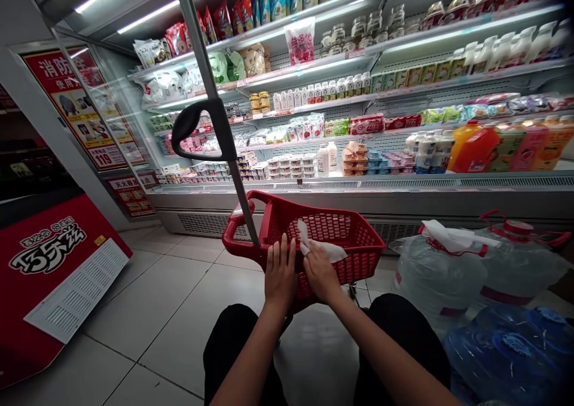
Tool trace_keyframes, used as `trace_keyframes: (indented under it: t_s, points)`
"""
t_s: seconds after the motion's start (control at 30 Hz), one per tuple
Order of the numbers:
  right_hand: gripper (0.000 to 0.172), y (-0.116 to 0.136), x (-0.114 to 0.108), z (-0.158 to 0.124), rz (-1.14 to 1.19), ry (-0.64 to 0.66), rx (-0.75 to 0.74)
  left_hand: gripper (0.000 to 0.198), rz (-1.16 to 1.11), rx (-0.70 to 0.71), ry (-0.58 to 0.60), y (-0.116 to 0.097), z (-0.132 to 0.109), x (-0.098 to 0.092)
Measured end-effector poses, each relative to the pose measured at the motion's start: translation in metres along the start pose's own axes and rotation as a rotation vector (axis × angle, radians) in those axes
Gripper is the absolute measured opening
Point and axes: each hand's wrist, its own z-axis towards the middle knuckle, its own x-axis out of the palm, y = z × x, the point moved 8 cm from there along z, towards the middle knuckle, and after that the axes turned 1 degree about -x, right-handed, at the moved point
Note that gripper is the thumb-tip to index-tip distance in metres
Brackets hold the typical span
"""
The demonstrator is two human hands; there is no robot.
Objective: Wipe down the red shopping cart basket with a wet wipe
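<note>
A red plastic rolling shopping basket point(323, 210) with perforated walls stands low in front of me, between my knees. My left hand point(280, 274) lies against its near side, fingers stretched out and side by side, holding nothing. Just right of it, my right hand point(320, 274) presses a thin white cloth or tissue point(334, 252) on the basket's near rim. The fingers partly cover the cloth, and one corner sticks up. From the basket's left end rises a grey metal pole point(195, 26) with a black loop handle point(224, 132).
A refrigerated shelf unit point(278, 200) full of packaged drinks and dairy runs behind the basket. At right stand wrapped clear water jugs point(434, 274) and blue water jugs point(506, 352). A red freezer point(54, 292) is at left. Pale tiles point(165, 310) cover the floor.
</note>
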Motion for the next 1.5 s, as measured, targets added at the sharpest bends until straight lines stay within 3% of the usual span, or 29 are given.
trace_keyframes:
  t_s: [0.1,0.2,0.3,0.43,0.57,0.67,0.77,0.9,1.03,1.13,1.23,1.4,1.5]
  points:
    - [0.058,0.037,0.006,0.010,0.101,0.046,-0.062,0.077,0.030,-0.017,-0.047,0.004,-0.002,-0.003]
    - [0.057,0.042,-0.001,0.007,0.139,0.078,-0.116,0.081,0.017,0.010,-0.075,0.011,-0.006,-0.007]
    - [0.057,0.020,-0.014,-0.007,0.115,0.080,-0.139,0.090,-0.013,0.089,-0.057,0.020,-0.009,-0.011]
    - [0.059,-0.030,-0.031,-0.031,0.018,0.061,-0.094,0.091,0.015,0.164,-0.039,0.028,-0.013,-0.010]
    - [0.056,-0.069,-0.041,-0.046,-0.049,0.032,0.010,0.081,0.027,0.109,-0.061,0.031,-0.013,-0.008]
    - [0.054,-0.075,-0.040,-0.045,-0.043,-0.006,0.084,0.076,0.018,0.066,-0.061,0.028,-0.012,-0.006]
    - [0.053,-0.056,-0.034,-0.034,-0.005,-0.049,0.107,0.076,-0.002,0.047,-0.034,0.021,-0.012,-0.003]
    - [0.054,0.005,-0.015,-0.008,0.105,-0.008,0.028,0.079,-0.012,0.023,-0.026,0.015,-0.012,-0.002]
    - [0.056,0.063,-0.004,0.016,0.294,0.022,-0.022,0.080,-0.068,0.013,-0.140,0.015,-0.011,-0.015]
    - [0.055,0.076,-0.006,0.022,0.412,0.010,-0.015,0.082,-0.143,-0.023,-0.213,0.028,-0.009,-0.030]
    - [0.054,0.066,-0.013,0.015,0.387,0.034,-0.067,0.082,-0.117,0.034,-0.168,0.043,-0.006,-0.037]
    - [0.052,0.009,-0.024,-0.011,0.236,0.024,-0.023,0.071,0.029,0.077,-0.074,0.069,-0.007,-0.034]
    - [0.052,-0.013,-0.027,-0.022,0.188,0.010,-0.009,0.065,0.058,0.041,-0.059,0.072,-0.008,-0.029]
